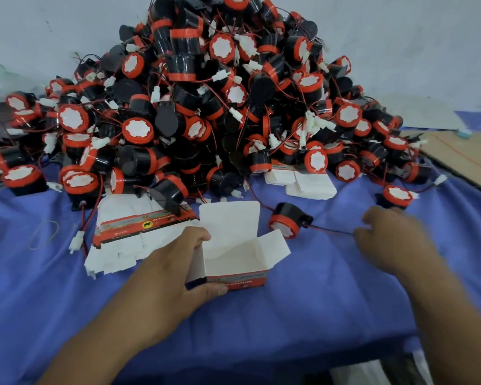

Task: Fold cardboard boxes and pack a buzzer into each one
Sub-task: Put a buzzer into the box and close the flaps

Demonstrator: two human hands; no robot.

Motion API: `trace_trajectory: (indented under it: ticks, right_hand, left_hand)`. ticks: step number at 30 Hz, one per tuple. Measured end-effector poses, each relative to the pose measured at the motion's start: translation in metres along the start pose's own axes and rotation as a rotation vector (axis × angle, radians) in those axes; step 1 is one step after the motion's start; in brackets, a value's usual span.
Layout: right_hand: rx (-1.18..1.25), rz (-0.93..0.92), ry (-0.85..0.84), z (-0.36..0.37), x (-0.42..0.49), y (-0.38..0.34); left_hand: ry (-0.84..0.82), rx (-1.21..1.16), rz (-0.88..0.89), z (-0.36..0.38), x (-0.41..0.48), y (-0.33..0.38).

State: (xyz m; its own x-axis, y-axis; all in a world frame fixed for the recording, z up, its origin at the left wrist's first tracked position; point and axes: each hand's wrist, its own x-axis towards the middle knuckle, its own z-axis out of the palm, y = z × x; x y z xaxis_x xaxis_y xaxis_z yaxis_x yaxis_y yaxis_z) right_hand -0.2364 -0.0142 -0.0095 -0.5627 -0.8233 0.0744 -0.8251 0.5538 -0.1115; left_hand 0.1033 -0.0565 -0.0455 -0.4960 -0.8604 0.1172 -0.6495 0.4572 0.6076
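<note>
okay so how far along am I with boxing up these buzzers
Early on. Done: one box is folded open, top flaps up, nothing inside. In hand: your left hand grips that box while your right hand reaches at the wire of a loose buzzer beside it. Left: the big pile of buzzers and the flat boxes waiting. No packed boxes in view.

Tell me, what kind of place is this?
Probably a small packing workshop. A huge pile of buzzers covers the blue cloth, flat unfolded boxes wait beside it, and the left hand holds an open box.
</note>
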Motion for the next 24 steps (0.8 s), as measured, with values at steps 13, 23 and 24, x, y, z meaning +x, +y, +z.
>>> trace_trajectory:
  ticks: [13, 23, 24]
  right_hand:
    - [0.386, -0.57, 0.056, 0.046, -0.001, -0.055]
    - [0.948, -0.834, -0.069, -0.018, -0.041, -0.052]
    - [0.859, -0.902, -0.101, -0.017, -0.047, -0.056]
  left_hand:
    - [-0.019, -0.003, -0.05, 0.004, 0.006, 0.009]
    - [-0.02, -0.026, 0.014, 0.013, 0.009, 0.01]
    - [-0.013, -0.031, 0.017, 0.013, 0.009, 0.01]
